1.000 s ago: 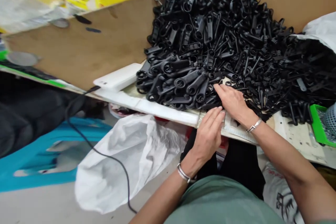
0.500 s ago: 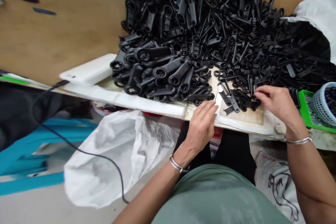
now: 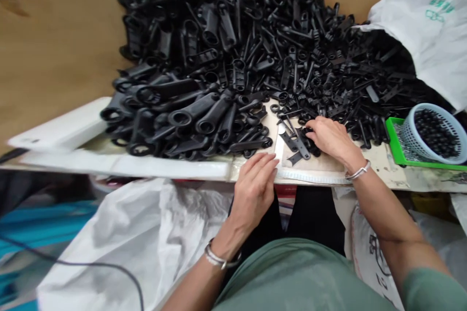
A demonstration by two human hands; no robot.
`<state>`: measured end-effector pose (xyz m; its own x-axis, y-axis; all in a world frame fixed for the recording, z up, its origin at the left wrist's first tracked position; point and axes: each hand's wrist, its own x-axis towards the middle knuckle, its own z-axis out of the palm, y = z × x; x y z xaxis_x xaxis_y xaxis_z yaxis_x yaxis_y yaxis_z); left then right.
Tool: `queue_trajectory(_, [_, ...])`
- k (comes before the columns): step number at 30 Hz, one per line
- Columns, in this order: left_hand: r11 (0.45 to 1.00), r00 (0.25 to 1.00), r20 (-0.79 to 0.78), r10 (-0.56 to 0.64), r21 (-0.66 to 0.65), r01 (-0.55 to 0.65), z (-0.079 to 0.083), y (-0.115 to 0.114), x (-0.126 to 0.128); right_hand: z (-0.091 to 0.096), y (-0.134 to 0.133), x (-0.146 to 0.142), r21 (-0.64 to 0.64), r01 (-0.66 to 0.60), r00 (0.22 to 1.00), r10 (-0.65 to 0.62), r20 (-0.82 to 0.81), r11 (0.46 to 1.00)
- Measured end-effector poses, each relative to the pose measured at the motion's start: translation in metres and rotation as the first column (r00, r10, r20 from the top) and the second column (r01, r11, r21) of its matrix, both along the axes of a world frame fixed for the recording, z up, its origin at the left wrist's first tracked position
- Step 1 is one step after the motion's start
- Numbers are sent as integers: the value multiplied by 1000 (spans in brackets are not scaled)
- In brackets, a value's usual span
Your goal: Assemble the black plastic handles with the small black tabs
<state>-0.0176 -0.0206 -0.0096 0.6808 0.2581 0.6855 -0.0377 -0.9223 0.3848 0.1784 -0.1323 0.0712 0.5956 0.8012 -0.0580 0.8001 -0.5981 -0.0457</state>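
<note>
Small flat black pieces [image 3: 296,145] are lying on the pale mat at the near edge of the table [image 3: 146,167], right in front of the big pile of black plastic parts [image 3: 226,39], and I am watching them between the two hands.

Starting at the far left, a white slab [image 3: 62,129] is sitting on the table beside the pile. Below the edge a white sack [image 3: 146,233] is hanging with its mouth gaping. Thick black handles [image 3: 189,116] are making up the pile's near left side.

Next, the left hand [image 3: 255,184] is resting at the table edge with its fingers stretched out flat and gripping nothing, the tips just beside the flat pieces.

The right hand [image 3: 330,137] is lying over those pieces with its fingers curled down onto them. I cannot tell whether it is pinching one.

Further right, a green tray [image 3: 394,143] is holding a small basket [image 3: 412,136] of black beads [image 3: 436,129]. Above it a white bag [image 3: 426,24] is spilling thinner black parts.
</note>
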Motion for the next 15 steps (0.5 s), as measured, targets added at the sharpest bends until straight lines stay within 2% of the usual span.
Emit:
queue_trajectory(2, [1000,1000,-3,-21,15,21,3,0,4,0,-3,-1,102,19,999,-16,-31,995])
queue_trajectory(4, [999,999,-4,-41,33,41,7,-2,8,1,-13,1,320,31,997,-6,-77,947])
queue_trajectory(5, [998,999,-1,-52,41,52,9,-3,11,3,-21,4,457,49,994,3,-111,888])
queue_trajectory(7, [996,997,8,-72,53,71,12,-6,15,8,-47,16,703,136,982,-2,-189,698])
queue_trajectory(9, [995,996,12,-88,58,87,13,-10,19,14,-80,33,826,253,963,-53,-263,504])
queue_trajectory(10, [994,996,10,-94,59,93,13,-11,20,17,-97,42,840,296,954,-92,-286,456])
queue_trajectory(11, [993,995,9,-99,59,99,12,-13,22,18,-113,51,835,328,945,-136,-299,442])
queue_trajectory(12, [993,995,8,-104,59,104,12,-15,24,19,-128,59,809,350,937,-171,-306,472])
queue_trajectory(15, [990,992,12,-126,59,125,13,-20,28,15,-152,76,657,367,928,-213,-304,658])
